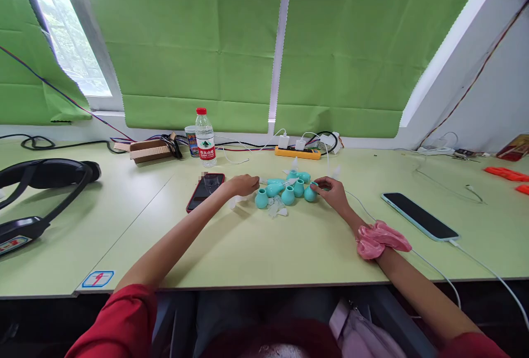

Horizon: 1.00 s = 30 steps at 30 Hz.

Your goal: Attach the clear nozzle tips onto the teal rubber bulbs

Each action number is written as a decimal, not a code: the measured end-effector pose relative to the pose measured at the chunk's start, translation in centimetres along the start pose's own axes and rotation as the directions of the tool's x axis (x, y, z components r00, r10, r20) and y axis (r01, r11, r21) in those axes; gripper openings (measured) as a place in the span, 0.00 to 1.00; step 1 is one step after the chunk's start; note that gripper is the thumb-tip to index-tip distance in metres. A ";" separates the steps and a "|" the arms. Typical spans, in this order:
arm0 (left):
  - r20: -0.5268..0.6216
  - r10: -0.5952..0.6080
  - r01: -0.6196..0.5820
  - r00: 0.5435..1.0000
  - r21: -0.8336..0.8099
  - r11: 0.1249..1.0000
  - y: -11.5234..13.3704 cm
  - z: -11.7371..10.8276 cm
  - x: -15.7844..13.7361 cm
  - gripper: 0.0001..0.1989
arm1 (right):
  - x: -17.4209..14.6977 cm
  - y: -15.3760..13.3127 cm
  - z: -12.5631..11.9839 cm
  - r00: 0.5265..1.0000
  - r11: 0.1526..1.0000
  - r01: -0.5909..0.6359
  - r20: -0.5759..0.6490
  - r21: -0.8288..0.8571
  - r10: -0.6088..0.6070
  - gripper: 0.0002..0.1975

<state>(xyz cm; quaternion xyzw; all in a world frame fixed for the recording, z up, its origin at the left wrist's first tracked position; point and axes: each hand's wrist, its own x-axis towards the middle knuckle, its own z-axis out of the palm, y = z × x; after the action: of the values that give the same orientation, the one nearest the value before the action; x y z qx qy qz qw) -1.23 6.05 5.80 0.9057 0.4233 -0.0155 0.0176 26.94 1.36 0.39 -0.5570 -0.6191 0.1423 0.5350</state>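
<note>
A cluster of small turquoise round-bottomed bulbs (288,195) with open necks stands and lies in the middle of the table. My right hand (334,193) pinches the rim of the rightmost bulb (310,193), which is upright on the tabletop. At the cluster's left side is my left hand (243,185), palm down with fingers drawn together; whatever they hold is too small to make out. Just in front of the left fingertips sits another upright bulb (261,199). Clear plastic pieces (274,207) lie in front of the bulbs, and more translucent pieces (236,201) are under my left wrist.
A dark phone (204,191) lies beside my left forearm, a charging phone (419,216) to the right. Behind stand a water bottle (205,140), a printed cup (192,142), an open cardboard box (151,150) and a yellow power strip (297,153). A black headset (41,193) rests far left.
</note>
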 end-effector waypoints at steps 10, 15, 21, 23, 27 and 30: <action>-0.200 0.194 -0.189 0.960 0.047 0.981 5.1 1.0 -1.0 0.19 | -0.7 -0.6 0.2 0.992 0.960 0.107 -0.036 -0.259 -0.120 0.13; -0.211 0.186 -0.156 0.960 0.153 0.976 5.6 1.4 -1.3 0.15 | -1.0 -1.0 0.6 0.968 0.922 0.206 -0.068 -0.328 -0.240 0.15; -0.269 0.161 -0.114 0.950 0.182 0.977 4.7 1.4 -0.8 0.14 | -1.7 -3.1 1.5 0.863 0.827 0.430 -0.104 -0.361 -0.494 0.10; -0.268 0.140 -0.106 0.953 0.137 0.985 4.4 1.4 -0.7 0.16 | -1.7 -4.0 2.1 0.831 0.794 0.499 -0.069 -0.348 -0.552 0.09; -0.382 0.110 -0.105 0.918 0.035 0.994 3.9 1.0 -0.6 0.26 | -1.4 -5.9 3.8 0.817 0.793 0.532 -0.064 -0.296 -0.573 0.09; -0.531 0.064 -0.127 0.845 -0.083 0.988 3.6 0.1 -0.7 0.28 | -1.5 -7.1 4.9 0.819 0.811 0.526 -0.105 -0.258 -0.564 0.09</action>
<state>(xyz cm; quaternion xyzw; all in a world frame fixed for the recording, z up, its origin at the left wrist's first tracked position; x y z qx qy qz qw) 1.07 3.26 5.81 0.8927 0.3664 0.2584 -0.0460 18.82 -0.29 3.19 -0.4206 -0.7148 -0.1361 0.5418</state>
